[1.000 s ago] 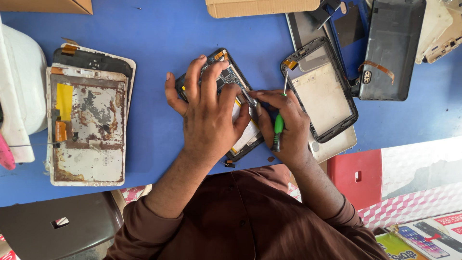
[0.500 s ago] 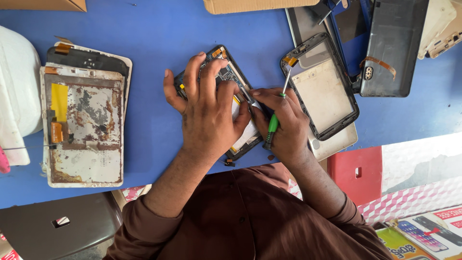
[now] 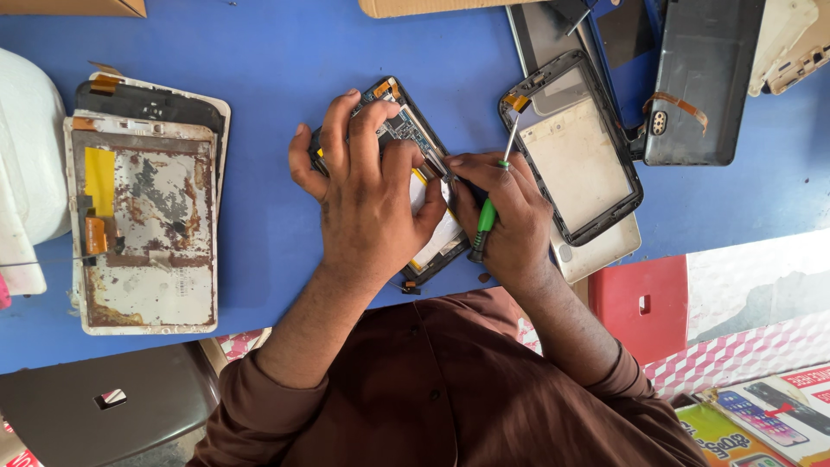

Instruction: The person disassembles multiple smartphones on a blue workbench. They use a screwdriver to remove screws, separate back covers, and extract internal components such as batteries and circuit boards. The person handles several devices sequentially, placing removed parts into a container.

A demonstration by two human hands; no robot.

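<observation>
Rust-stained metal marks the far left of the blue worktop (image 3: pixel 259 130): a stripped tablet back plate (image 3: pixel 143 233) with a yellow patch lies flat over a dark panel (image 3: pixel 147 104), and neither has moved over the last second.

Further right, the left hand (image 3: pixel 367 195) lies palm down across the opened tablet (image 3: pixel 406 130), fingers spread and pressing it to the worktop; it grips nothing but the device under it. Compared with 1 second ago its fingers sit in much the same place, perhaps a little more curled over the top edge. The tablet lies tilted, just in front of the person's chest, its circuit board with orange flex tabs showing above the fingertips and a pale battery or shield showing between the 2 hands.

The right hand (image 3: pixel 510 216) is closed around a green-handled screwdriver (image 3: pixel 486 216), whose thin shaft now points up and away past the knuckles rather than down into the device. Its fingertips pinch at the tablet's right edge, so I judge the work has passed from driving a screw to prying or lifting a part by hand; what is pinched is hidden.

Right of that, an empty black tablet frame (image 3: pixel 575 160) lies on a white back cover (image 3: pixel 605 251), well apart from the hands, with a dark rear shell (image 3: pixel 705 86) beyond it.
</observation>
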